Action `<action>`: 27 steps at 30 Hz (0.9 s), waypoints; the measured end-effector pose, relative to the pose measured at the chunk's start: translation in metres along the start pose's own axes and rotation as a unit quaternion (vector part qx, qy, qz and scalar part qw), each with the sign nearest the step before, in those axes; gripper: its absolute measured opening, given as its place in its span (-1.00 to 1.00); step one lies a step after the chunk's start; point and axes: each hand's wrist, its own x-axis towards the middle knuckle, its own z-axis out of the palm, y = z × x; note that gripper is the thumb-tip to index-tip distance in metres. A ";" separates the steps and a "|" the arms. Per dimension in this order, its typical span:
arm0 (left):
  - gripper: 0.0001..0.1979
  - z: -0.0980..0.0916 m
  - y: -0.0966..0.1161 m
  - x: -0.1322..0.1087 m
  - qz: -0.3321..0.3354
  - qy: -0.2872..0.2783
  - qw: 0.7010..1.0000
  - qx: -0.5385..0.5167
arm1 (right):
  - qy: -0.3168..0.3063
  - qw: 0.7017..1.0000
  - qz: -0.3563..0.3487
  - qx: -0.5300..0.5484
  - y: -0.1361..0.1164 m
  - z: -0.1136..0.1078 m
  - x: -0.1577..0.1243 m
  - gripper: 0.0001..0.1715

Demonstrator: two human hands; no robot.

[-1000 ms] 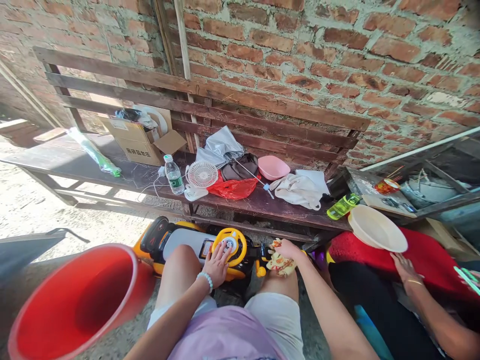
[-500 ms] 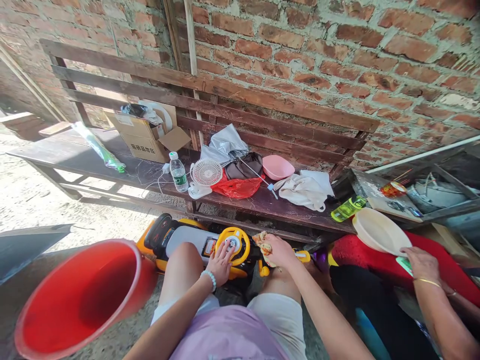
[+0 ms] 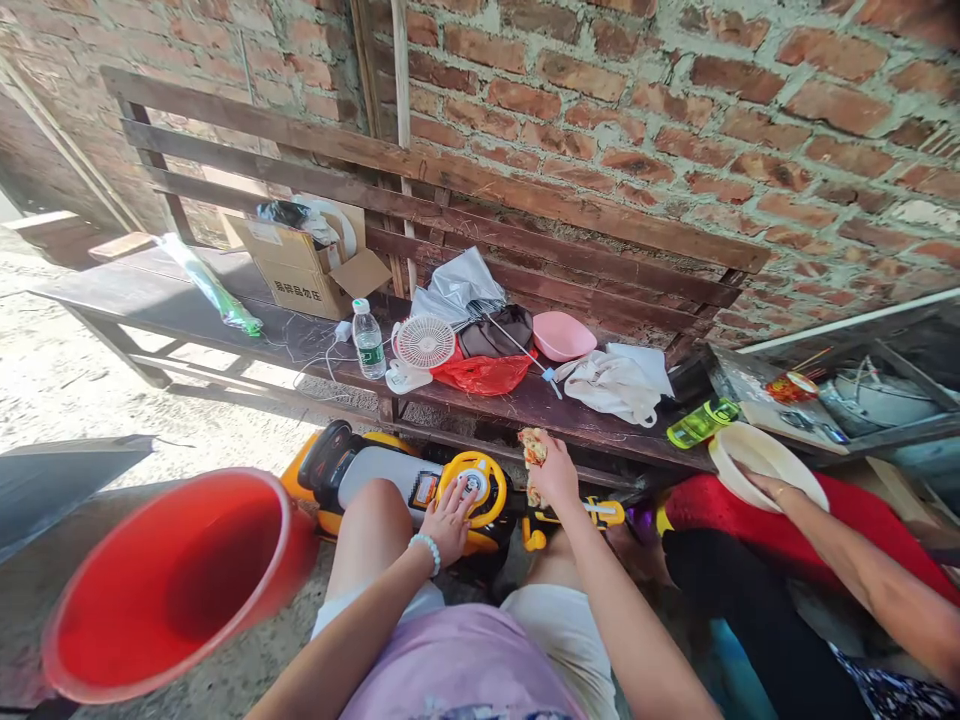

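My left hand [image 3: 448, 520] lies with its fingers outstretched on the hub of a yellow steering wheel [image 3: 491, 478]. The wheel belongs to a yellow, black and grey ride-on toy car [image 3: 375, 474] in front of my knees. My right hand [image 3: 556, 480], raised to the right of the wheel, is closed around a piece of flatbread [image 3: 535, 447] with bits of filling or topping. Its lower part shows below my fingers. A yellow-handled toy part [image 3: 600, 512] is just below that hand.
A large red bucket [image 3: 180, 580] stands at left. Behind the car runs a wooden bench [image 3: 315, 365] with a cardboard box [image 3: 296, 270], water bottle [image 3: 367, 340], fan [image 3: 424, 343] and pink basin [image 3: 562, 336]. At right, another person's hand [image 3: 772, 488] reaches into a cream basin [image 3: 806, 480].
My right hand has risen slightly with the flatbread, which is now more upright. My left hand stays on the wheel. The other person's hand has moved from the basin's rim to inside it.
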 end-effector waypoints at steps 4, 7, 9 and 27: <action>-0.23 -0.001 -0.001 -0.001 0.001 0.006 1.000 0.004 | -0.003 0.998 -0.012 -0.069 -0.031 0.048 -0.021 -0.30; -0.24 -0.002 -0.003 -0.001 0.009 0.002 1.000 0.014 | -0.053 0.991 -0.025 -0.122 -0.042 0.086 -0.038 -0.36; -0.24 -0.003 -0.004 -0.001 0.019 0.001 1.000 0.023 | -0.084 0.982 -0.040 -0.165 -0.041 0.103 -0.044 -0.39; -0.25 0.013 -0.015 0.004 0.031 0.031 0.999 -0.007 | -0.021 0.950 -0.186 -0.248 0.005 0.167 -0.066 -0.39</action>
